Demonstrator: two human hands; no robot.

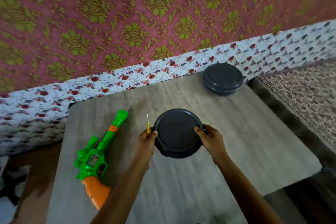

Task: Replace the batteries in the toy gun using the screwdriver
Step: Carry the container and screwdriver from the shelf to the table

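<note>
Left fingers (154, 133): curled round the yellow handle of the screwdriver (148, 126), with the thumb tip pressed against the left rim of the lidded container (177, 132).
Right fingers (198, 130): thumb hooked over the container's right rim; the other fingers wrapped round its far side, only partly visible.
Left hand (146, 140): gripped the screwdriver and braced the container at the same time.
Right hand (209, 137): gripped the container from the right.
Screwdriver: upright in the left hand, thin metal shaft pointing away from the person, just beside the container's left edge.
Lidded container: dark grey, round, lid on, held between both hands above the table (236, 142).
Toy gun (99, 149): green with an orange grip, lying flat on the table left of the left hand, barrel pointing away, apart from both hands.
Second container (223, 79): same dark grey type, lid on, standing at the table's far right corner.
Surroundings: floral cloth (127, 78) behind the table; patterned red-and-green wall (127, 14) above it.
</note>
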